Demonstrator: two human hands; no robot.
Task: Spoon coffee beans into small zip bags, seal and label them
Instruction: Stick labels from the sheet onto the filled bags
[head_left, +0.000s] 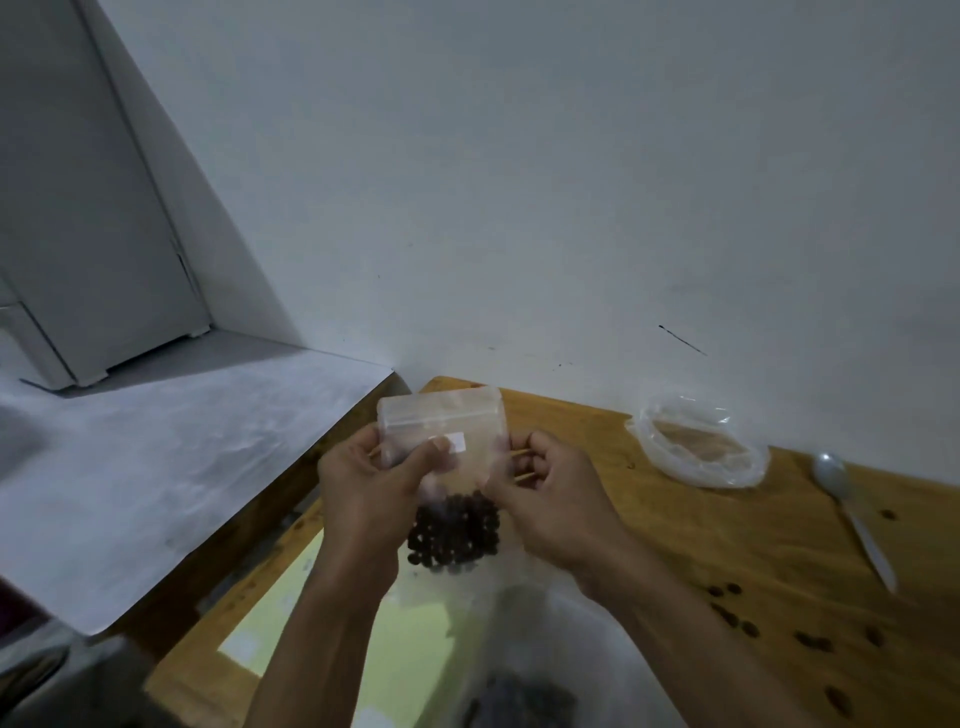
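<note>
A small clear zip bag (457, 415) is held upright above the wooden table (753, 530), with dark coffee beans (454, 535) filling its bottom. A small white label (457, 442) sits on its front. My left hand (363, 488) grips the bag's left side, thumb pressed beside the label. My right hand (550, 493) pinches the bag's right side. A white plastic spoon (852, 514) lies on the table at the right.
A crumpled clear plastic bag (698, 441) lies by the wall. Several loose beans (732, 618) are scattered at the right. A large clear bag with beans (524, 691) sits under my arms, next to a yellow-green sheet (415, 634). A grey counter (182, 457) adjoins on the left.
</note>
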